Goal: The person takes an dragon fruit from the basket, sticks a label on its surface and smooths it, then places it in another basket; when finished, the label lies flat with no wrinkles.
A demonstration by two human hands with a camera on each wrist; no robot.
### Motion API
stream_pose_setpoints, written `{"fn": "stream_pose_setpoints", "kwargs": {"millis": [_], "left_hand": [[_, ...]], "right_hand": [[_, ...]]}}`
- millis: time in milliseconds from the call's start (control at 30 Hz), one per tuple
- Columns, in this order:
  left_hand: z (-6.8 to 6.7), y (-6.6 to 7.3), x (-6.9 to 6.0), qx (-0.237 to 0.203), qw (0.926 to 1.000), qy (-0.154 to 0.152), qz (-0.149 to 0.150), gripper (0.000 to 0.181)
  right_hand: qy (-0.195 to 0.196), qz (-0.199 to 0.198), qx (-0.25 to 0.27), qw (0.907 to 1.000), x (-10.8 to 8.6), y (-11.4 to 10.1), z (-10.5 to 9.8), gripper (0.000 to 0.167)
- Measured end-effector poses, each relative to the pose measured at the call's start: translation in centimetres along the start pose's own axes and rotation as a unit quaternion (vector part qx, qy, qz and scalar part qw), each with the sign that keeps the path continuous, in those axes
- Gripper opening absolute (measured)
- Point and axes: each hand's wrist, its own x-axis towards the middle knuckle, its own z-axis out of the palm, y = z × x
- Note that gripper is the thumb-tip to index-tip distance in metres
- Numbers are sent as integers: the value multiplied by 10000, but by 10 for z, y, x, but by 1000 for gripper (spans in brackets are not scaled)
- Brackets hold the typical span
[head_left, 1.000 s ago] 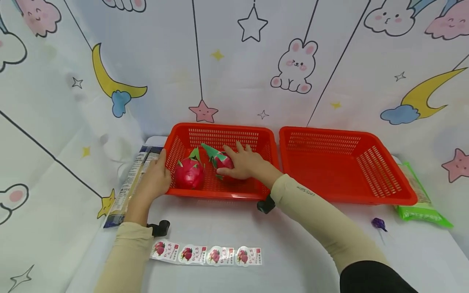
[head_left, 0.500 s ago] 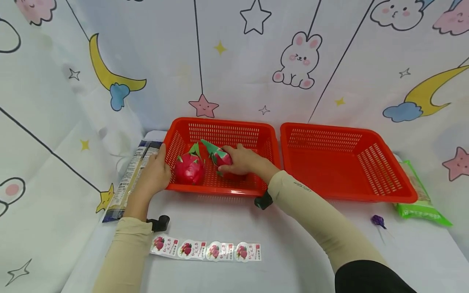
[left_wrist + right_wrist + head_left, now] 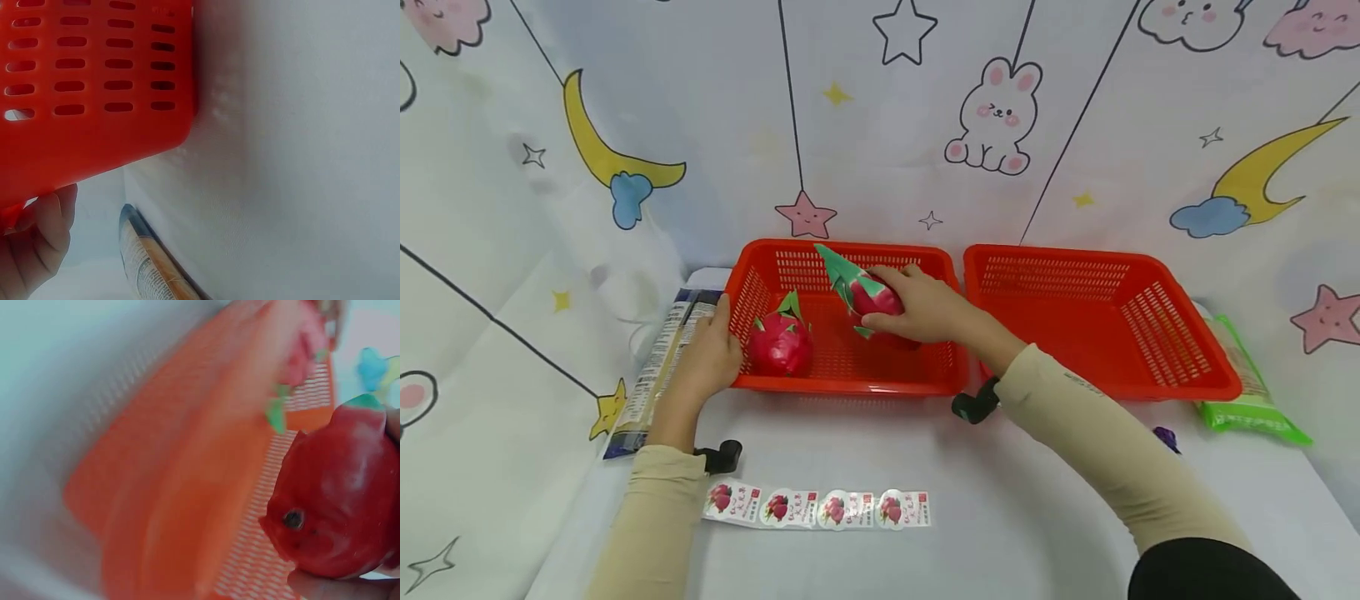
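Observation:
Held in my right hand is a red dragon fruit with green tips, lifted above the left red basket. In the right wrist view that dragon fruit fills the right side, fingers round it. A second dragon fruit lies at the left end inside the same basket. My left hand grips the basket's left rim; the left wrist view shows its curled fingers at the edge of the basket.
Another red basket stands close on the right. A green packet lies beyond it, a purple lollipop before it. A long packet lies left of the left basket. Stickers lie in front.
My right hand has closed round the right-hand dragon fruit and raised it off the basket floor, slightly rightward. The left hand stays on the rim.

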Motion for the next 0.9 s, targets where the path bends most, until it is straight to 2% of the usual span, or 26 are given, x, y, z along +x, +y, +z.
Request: {"fn": "stream_pose_setpoints", "kwargs": {"millis": [133, 267, 333, 400, 500, 600, 733, 900], "left_hand": [[0, -3, -2, 63, 9999, 13, 92, 70], [-1, -5, -2, 154, 9997, 47, 190, 70], [0, -6, -2, 135, 9998, -5, 163, 70], [0, -6, -2, 130, 9998, -88, 124, 70], [0, -6, 0, 140, 9997, -203, 51, 71], [-1, -1, 3, 192, 9995, -204, 109, 71], [-5, 2, 5, 242, 9995, -185, 123, 71], [-6, 3, 4, 292, 9992, -256, 61, 70]], "right_hand": [[348, -64, 42, 9994, -47, 4, -22, 89], [559, -211, 6, 9982, -99, 15, -28, 89], [635, -307, 55, 9975, -127, 24, -23, 89], [595, -393, 315, 9970, -154, 34, -16, 90], [400, -469, 828, 9947, -193, 51, -2, 89], [141, -462, 1245, 9910, -222, 67, 15, 86], [-125, -437, 1241, 9912, -233, 83, 42, 79], [-157, -239, 860, 9959, -227, 95, 73, 73]]}}
